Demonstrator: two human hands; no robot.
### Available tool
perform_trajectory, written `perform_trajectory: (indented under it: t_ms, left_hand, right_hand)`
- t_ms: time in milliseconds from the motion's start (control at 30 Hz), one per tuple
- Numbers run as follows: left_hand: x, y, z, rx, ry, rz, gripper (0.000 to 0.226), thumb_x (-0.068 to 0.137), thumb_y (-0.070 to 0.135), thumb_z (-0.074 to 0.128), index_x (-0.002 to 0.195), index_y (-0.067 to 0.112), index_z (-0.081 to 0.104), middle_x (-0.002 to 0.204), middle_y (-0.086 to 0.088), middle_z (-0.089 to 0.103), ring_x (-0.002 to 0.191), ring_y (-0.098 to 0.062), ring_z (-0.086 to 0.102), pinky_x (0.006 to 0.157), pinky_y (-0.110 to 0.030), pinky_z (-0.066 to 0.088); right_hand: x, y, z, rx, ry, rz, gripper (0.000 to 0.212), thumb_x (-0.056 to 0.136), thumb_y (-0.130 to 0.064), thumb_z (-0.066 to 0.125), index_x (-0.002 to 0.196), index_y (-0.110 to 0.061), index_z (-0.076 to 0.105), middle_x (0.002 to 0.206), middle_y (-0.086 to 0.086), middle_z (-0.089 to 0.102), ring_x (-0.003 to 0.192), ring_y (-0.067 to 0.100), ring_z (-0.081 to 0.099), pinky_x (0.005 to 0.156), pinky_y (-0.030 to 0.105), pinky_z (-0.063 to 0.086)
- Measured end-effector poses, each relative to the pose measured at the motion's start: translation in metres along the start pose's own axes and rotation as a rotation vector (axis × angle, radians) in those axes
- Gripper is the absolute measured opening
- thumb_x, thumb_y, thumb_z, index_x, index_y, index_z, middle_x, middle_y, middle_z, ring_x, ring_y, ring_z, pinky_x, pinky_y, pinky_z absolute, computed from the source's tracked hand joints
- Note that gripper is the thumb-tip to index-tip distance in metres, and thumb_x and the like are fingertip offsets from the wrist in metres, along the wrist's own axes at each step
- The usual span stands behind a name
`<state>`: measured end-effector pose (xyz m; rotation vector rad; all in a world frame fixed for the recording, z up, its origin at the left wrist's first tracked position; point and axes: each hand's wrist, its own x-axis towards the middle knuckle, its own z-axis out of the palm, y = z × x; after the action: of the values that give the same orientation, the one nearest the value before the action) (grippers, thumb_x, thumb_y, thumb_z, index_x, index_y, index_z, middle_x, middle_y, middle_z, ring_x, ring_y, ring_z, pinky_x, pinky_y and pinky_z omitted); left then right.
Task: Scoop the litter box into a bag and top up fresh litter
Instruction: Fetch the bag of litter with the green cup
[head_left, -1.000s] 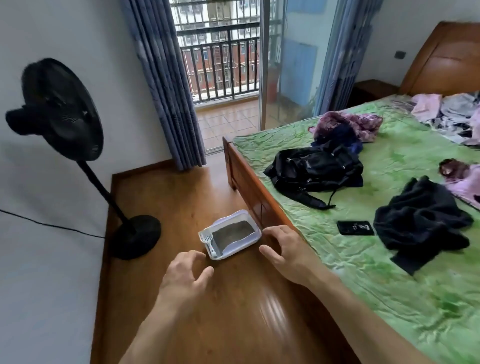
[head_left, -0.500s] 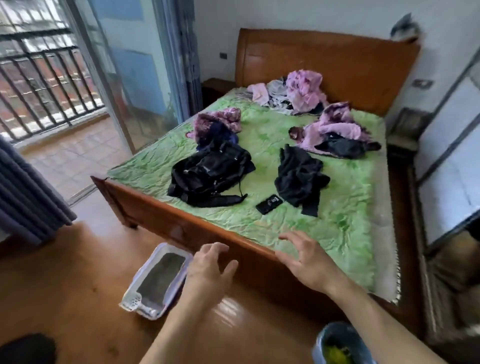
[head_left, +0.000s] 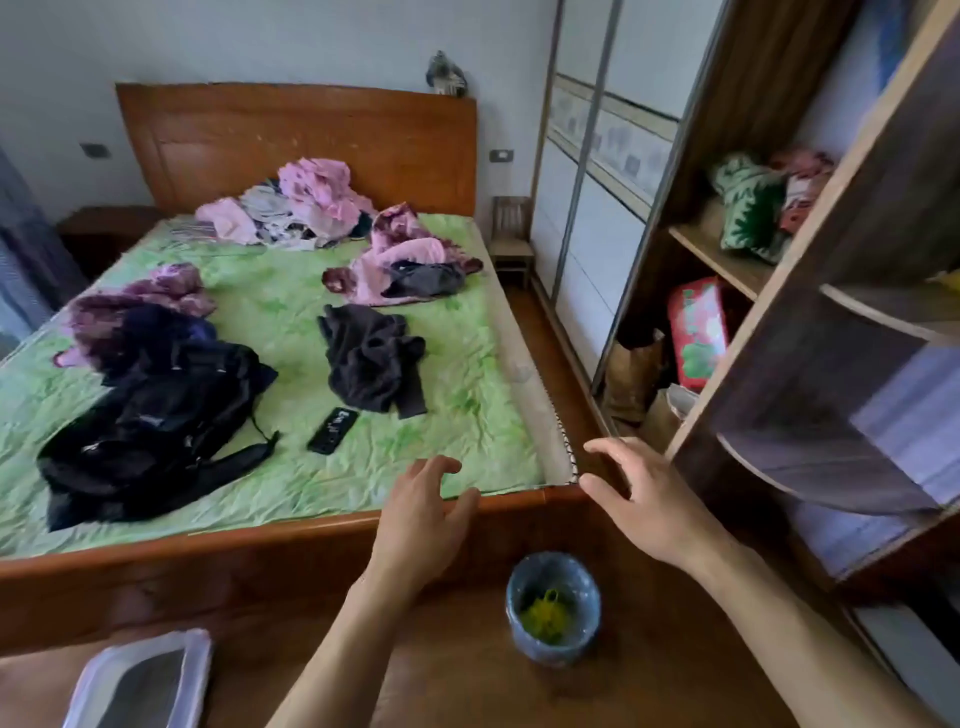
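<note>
The white litter box (head_left: 96, 670) with grey litter sits on the wooden floor at the bottom left, partly cut off by the frame edge. A small bin lined with a blue-grey bag (head_left: 519, 587), with something yellow-green inside, stands on the floor between my arms. My left hand (head_left: 421, 519) hovers open over the bed's footboard, holding nothing. My right hand (head_left: 644, 499) is open too, fingers spread, near the bed's right corner. The scoop is out of view.
A wooden bed (head_left: 291, 540) with a green sheet carries a black backpack (head_left: 150, 426), dark and pink clothes and a black phone (head_left: 332, 430). A shelf unit (head_left: 810, 374) and sliding wardrobe (head_left: 592, 208) stand at the right, leaving a narrow floor gap.
The view has swung right, from the fan and balcony door to the bed, bin and shelves. The litter box has slid to the bottom left corner. Both hands stay open and raised.
</note>
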<state>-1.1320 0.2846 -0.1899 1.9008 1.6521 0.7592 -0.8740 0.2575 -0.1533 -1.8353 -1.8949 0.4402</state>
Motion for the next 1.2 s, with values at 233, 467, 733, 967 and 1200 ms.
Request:
perform_trajectory:
  t_ms: [233, 467, 733, 967, 1200]
  left_hand:
    - [0.018, 0.149, 0.123, 0.011, -0.099, 0.202, 0.038, 0.092, 0.042, 0.062, 0.125, 0.023, 0.058, 0.124, 0.0, 0.058, 0.12, -0.021, 0.052, 0.099, -0.033, 0.04]
    - [0.016, 0.287, 0.231, 0.026, -0.177, 0.317, 0.035, 0.092, 0.041, 0.063, 0.122, 0.025, 0.057, 0.121, 0.002, 0.058, 0.109, -0.019, 0.058, 0.091, -0.033, 0.047]
    - [0.068, 0.385, 0.302, 0.018, -0.205, 0.434, 0.038, 0.092, 0.044, 0.062, 0.126, 0.029, 0.056, 0.128, 0.006, 0.054, 0.116, -0.014, 0.054, 0.094, -0.032, 0.048]
    - [0.147, 0.458, 0.384, -0.113, -0.266, 0.556, 0.04, 0.092, 0.04, 0.063, 0.128, 0.022, 0.057, 0.124, 0.005, 0.055, 0.111, -0.014, 0.055, 0.09, -0.028, 0.047]
    - [0.247, 0.52, 0.446, -0.287, -0.276, 0.622, 0.027, 0.089, 0.028, 0.069, 0.112, 0.015, 0.064, 0.104, 0.0, 0.06, 0.098, -0.021, 0.059, 0.08, -0.033, 0.047]
  right_hand:
    - [-0.054, 0.143, -0.101, -0.038, 0.106, 0.121, 0.038, 0.094, -0.041, 0.058, 0.128, -0.025, 0.056, 0.125, -0.009, 0.054, 0.12, 0.009, 0.049, 0.102, 0.028, 0.041]
    - [-0.088, 0.276, -0.203, 0.033, 0.216, 0.19, 0.038, 0.096, -0.039, 0.056, 0.132, -0.028, 0.053, 0.13, -0.011, 0.051, 0.118, 0.002, 0.045, 0.096, 0.023, 0.04]
    - [-0.085, 0.369, -0.274, 0.075, 0.333, 0.248, 0.04, 0.095, -0.04, 0.056, 0.132, -0.026, 0.054, 0.127, -0.01, 0.054, 0.12, 0.006, 0.05, 0.094, 0.025, 0.046]
    - [-0.054, 0.437, -0.318, -0.005, 0.398, 0.351, 0.041, 0.094, -0.042, 0.055, 0.132, -0.028, 0.053, 0.128, -0.014, 0.052, 0.119, 0.002, 0.049, 0.094, 0.021, 0.04]
    - [0.013, 0.491, -0.371, -0.12, 0.483, 0.473, 0.036, 0.094, -0.036, 0.059, 0.128, -0.024, 0.056, 0.127, -0.014, 0.053, 0.12, 0.002, 0.047, 0.096, 0.017, 0.034]
